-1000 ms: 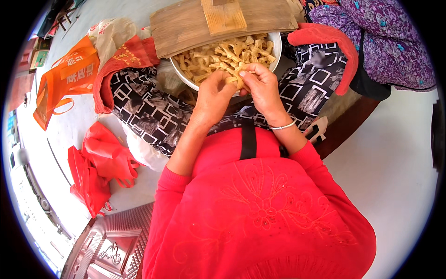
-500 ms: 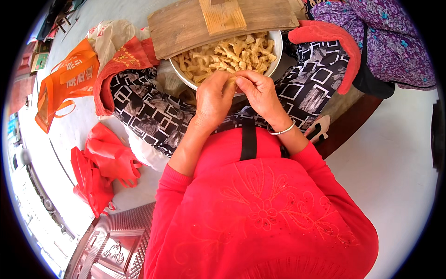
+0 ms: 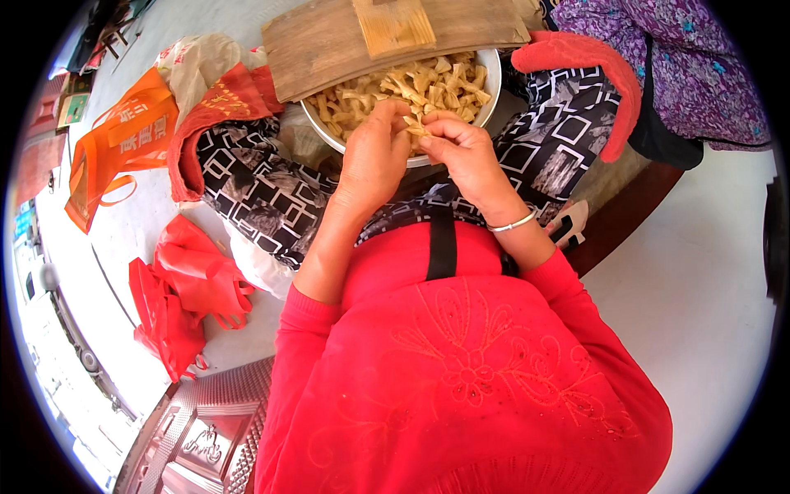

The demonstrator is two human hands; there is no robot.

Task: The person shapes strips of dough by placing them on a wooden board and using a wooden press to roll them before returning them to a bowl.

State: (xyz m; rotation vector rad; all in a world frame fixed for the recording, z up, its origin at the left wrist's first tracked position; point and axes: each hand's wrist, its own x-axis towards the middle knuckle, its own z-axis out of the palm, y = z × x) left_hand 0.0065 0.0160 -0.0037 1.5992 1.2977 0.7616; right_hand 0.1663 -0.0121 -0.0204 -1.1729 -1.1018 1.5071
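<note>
Over the near rim of a round metal basin [image 3: 497, 76], my two hands meet with their fingers pinched. A small yellowish knotted strip, which looks like a tofu-skin knot [image 3: 417, 128], is between the fingertips. My left hand [image 3: 375, 152] grips it from the left, its fingertips partly hidden. My right hand [image 3: 466, 156], with a silver bangle [image 3: 512, 222] on the wrist, pinches it between thumb and forefinger. Many similar tofu-skin knots [image 3: 444, 85] fill the basin just beyond my fingers. A wooden board [image 3: 317, 58] with a lighter block on it lies across the basin's far side.
My patterned trouser legs flank the basin. Orange [image 3: 127, 144] and red bags [image 3: 193, 272] lie to the left, by a pale plastic bag [image 3: 202, 58]. A carved dark red panel [image 3: 210, 432] stands at lower left. Someone in purple floral clothing [image 3: 699, 74] is at upper right.
Both hands have moved slightly forward over the basin, and their fingertips have drawn a little apart. The tofu-skin knot now shows between them.
</note>
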